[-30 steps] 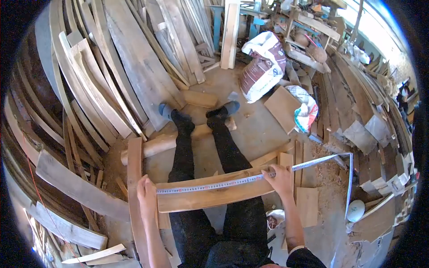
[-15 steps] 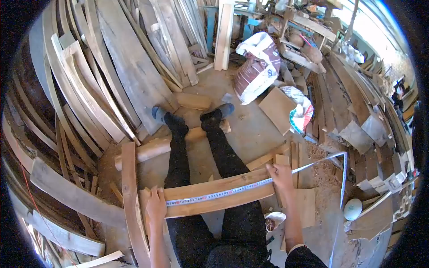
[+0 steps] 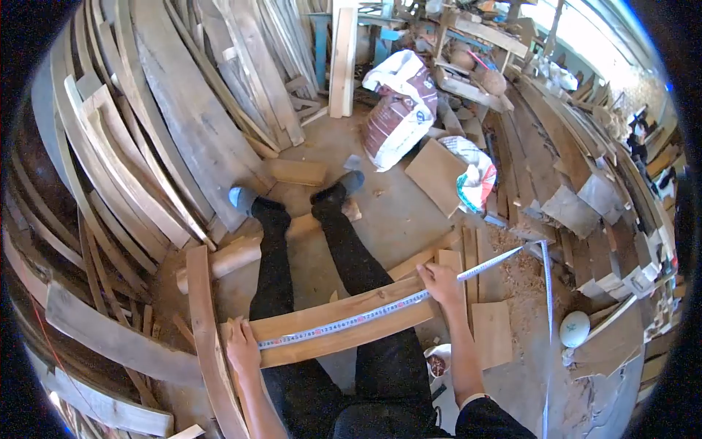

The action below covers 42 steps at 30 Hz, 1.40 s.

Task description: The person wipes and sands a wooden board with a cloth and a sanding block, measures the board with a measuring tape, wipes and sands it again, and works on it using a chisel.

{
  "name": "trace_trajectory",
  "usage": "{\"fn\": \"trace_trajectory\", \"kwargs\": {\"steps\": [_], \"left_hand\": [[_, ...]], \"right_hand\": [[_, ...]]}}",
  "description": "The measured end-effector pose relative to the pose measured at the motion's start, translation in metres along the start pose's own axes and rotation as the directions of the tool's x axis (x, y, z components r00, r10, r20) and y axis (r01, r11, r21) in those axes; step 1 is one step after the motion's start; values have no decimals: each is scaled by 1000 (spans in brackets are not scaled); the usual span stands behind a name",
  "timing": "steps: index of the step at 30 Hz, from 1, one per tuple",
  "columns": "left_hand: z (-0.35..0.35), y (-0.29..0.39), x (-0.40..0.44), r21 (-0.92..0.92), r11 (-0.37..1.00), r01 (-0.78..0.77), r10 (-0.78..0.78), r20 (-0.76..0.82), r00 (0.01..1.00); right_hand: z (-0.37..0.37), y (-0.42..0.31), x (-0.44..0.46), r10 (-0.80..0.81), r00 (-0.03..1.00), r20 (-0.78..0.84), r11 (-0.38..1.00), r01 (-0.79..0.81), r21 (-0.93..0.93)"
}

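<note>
A wooden board [image 3: 292, 356] lies across my thighs, with a white tape measure [image 3: 340, 323] stretched along its face. My left hand [image 3: 243, 347] is closed round the board's left end, by the tape; its fingertips are partly hidden. At the other end, my right hand [image 3: 441, 284] is closed on the tape against the board. Beyond it the tape runs up to the right, folds sharply, then drops toward the bottom of the view. A long brown plank [image 3: 208, 340] stands just left of my left hand.
Long planks [image 3: 190, 110] lean at the upper left, and stacked timber [image 3: 567, 168] fills the right. A printed sack [image 3: 398, 110] stands ahead, near a cardboard piece [image 3: 436, 175]. Right of my legs are a small cup [image 3: 437, 361] and a pale round object [image 3: 575, 329].
The whole view has shifted, so most things appear slightly further left. Both hands stay at the board's ends, and the tape still lies along it.
</note>
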State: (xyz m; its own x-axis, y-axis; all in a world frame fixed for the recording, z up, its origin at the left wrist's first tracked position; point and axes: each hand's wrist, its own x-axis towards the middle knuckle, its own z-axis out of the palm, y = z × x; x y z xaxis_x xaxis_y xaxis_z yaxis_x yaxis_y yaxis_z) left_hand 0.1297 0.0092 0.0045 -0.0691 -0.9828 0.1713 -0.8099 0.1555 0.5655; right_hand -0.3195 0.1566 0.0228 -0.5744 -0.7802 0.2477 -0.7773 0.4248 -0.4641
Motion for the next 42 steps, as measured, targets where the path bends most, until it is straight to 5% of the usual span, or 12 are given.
{"fn": "trace_trajectory", "kwargs": {"steps": [8, 14, 18, 25, 27, 30, 34, 36, 38, 39, 41, 42], "left_hand": [[9, -15, -2, -53, 995, -83, 79, -63, 995], [2, -4, -4, -40, 999, 8, -9, -25, 1000], [5, -9, -6, -83, 996, -9, 2, -82, 997], [-2, -6, -7, -58, 998, 34, -36, -41, 998], [1, -6, -7, -23, 999, -37, 33, -160, 987], [-6, -8, -3, 96, 986, -136, 165, -433, 886], [-28, 28, -19, -377, 918, -122, -212, -727, 654], [-31, 27, -25, -528, 839, -131, -362, -722, 589], [-36, 26, -32, -810, 572, -127, -633, -535, 560], [-39, 28, -36, -813, 568, -126, -636, -531, 560], [-49, 37, -42, -955, 257, -149, -672, -288, 683], [-67, 70, -45, -968, 252, -20, -669, -189, 719]], "right_hand": [[7, 10, 3, 29, 999, 30, 999, -28, -23], [11, 14, 0, -50, 998, -33, 998, 51, 28], [8, 16, 7, 35, 962, 272, 993, -2, -121], [13, 10, 4, -18, 985, 170, 992, 39, -121], [8, 0, -6, -121, 990, -71, 989, 114, -89], [-1, -6, -16, -53, 999, -13, 996, 52, -70], [-1, -3, -33, -42, 982, -186, 998, 49, 30], [-17, -7, -41, 24, 998, -63, 1000, -25, -7], [-23, -20, -51, 16, 995, -101, 999, -19, -26], [-25, -27, -55, 38, 995, -94, 999, -36, 22], [-22, -25, -60, 29, 997, -67, 999, -28, 16], [-19, -26, -62, 62, 998, -21, 998, -62, -16]]}}
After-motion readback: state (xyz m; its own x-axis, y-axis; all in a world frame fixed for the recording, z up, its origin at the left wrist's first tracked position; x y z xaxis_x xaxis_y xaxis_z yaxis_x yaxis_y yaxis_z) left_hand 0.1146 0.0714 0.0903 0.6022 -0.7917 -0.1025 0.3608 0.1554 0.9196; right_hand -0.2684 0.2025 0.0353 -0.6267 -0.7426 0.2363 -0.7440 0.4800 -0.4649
